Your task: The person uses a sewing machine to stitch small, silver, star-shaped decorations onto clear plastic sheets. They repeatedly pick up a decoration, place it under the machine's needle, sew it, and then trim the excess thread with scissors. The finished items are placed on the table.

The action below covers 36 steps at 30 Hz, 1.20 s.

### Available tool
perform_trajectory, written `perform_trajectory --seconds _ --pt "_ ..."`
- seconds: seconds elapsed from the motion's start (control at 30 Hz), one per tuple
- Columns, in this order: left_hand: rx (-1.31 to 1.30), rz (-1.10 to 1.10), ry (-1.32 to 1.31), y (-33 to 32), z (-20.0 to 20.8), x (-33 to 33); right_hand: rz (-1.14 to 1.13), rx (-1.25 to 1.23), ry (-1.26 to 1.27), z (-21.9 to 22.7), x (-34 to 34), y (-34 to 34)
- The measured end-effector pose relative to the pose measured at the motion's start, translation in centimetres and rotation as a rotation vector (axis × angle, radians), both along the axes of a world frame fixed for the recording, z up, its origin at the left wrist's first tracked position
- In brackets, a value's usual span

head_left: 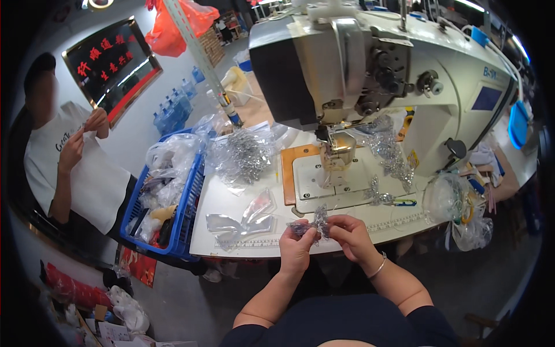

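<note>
White table (223,199) below a sewing machine (457,63): glittery silver piece (321,217) between left hand (298,248) and right hand (351,234)

In a workshop with a framed sign (113,69) on the wall and blue water bottles (176,107) beyond the table, holds the silver piece over the near edge, close to the ruler strip (404,220) and nearer than the machine's metal plate (309,172). Pinches its left part in the left hand, thumb pressed against curled fingers, almost no gap. Grips its right side in the right hand, thumb and forefinger drawn together. Wears a thin bracelet (378,265) on the right wrist. Left of the hands, clear plastic pieces (245,222) flat on the table; behind those, a heap of silver material (245,156); at the table's left edge, a blue basket (188,222) filled with plastic bags. Right of the hands, another silver piece beside a small blue-and-green tool (404,203), then a clear bag (457,214). Far left, a co-worker (81,168) in a white shirt, arms bent and hands raised close together.
</note>
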State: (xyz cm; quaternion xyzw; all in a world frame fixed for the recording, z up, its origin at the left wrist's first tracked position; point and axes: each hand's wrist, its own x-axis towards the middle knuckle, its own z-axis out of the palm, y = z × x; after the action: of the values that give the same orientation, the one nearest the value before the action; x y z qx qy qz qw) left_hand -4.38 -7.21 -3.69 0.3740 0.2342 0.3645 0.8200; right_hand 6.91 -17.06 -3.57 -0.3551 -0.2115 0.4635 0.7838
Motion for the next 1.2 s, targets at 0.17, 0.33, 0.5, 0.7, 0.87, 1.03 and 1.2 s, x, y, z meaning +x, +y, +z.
perform_trajectory --seconds 0.17,0.33,0.5,0.7,0.87,1.03,1.2 --pt "0.088 0.013 -0.004 0.2 0.1 -0.2 0.026 -0.057 0.158 -0.7 -0.3 0.1" --pt "1.24 0.332 0.151 0.6 2.0 -1.3 0.076 -0.084 0.217 -3.0 -0.2 -2.5" --pt "2.078 0.102 -0.155 2.7 6.3 -1.5 0.302 -0.061 0.429 -2.5 2.2 -3.2" --pt "0.92 0.011 0.315 2.4 3.5 -1.1 0.198 -0.034 0.054 -2.2 3.4 -3.1" --pt "0.053 -0.087 0.191 -0.9 -0.8 -0.2 0.15 -0.017 -0.243 -4.0 0.9 -2.6" --pt "-0.006 -0.06 0.19 -1.8 -1.4 0.1 0.066 -0.078 0.13 -4.3 -0.1 -1.8" --pt "1.512 0.431 0.061 1.3 0.3 -0.9 0.278 -0.01 0.306 -3.4 -0.5 -3.8"
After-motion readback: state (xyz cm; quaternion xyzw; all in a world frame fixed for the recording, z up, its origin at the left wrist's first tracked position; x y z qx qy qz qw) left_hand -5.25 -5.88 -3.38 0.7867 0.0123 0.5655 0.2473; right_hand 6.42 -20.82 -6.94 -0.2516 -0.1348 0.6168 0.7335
